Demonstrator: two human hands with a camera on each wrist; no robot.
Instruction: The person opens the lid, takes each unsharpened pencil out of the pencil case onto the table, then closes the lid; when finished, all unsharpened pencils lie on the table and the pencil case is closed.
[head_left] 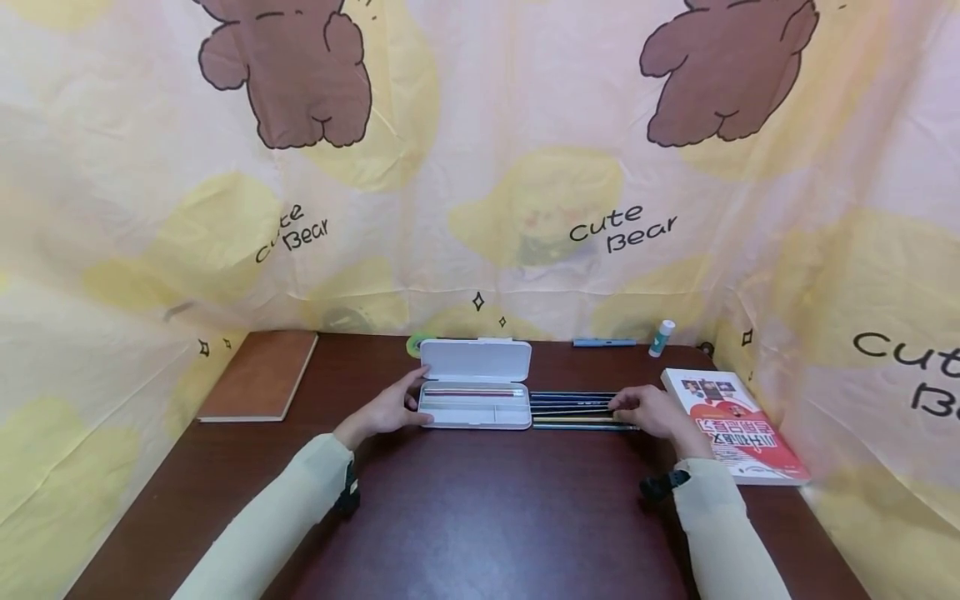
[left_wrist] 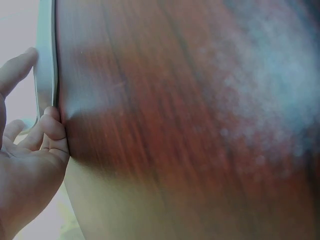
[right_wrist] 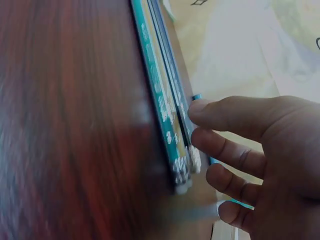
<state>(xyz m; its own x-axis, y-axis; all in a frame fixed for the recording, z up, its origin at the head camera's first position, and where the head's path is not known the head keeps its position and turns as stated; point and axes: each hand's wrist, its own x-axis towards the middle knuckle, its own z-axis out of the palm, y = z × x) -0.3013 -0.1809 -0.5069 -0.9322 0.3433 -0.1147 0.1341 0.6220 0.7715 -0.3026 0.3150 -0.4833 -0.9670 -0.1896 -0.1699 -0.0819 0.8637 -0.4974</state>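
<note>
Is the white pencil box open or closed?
Open. The white pencil box has its lid standing up at the back, and a pen lies inside the tray.

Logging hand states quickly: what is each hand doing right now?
Left hand: open, fingers resting against the pencil case.
Right hand: open, fingertips touching the row of pencils.
</note>
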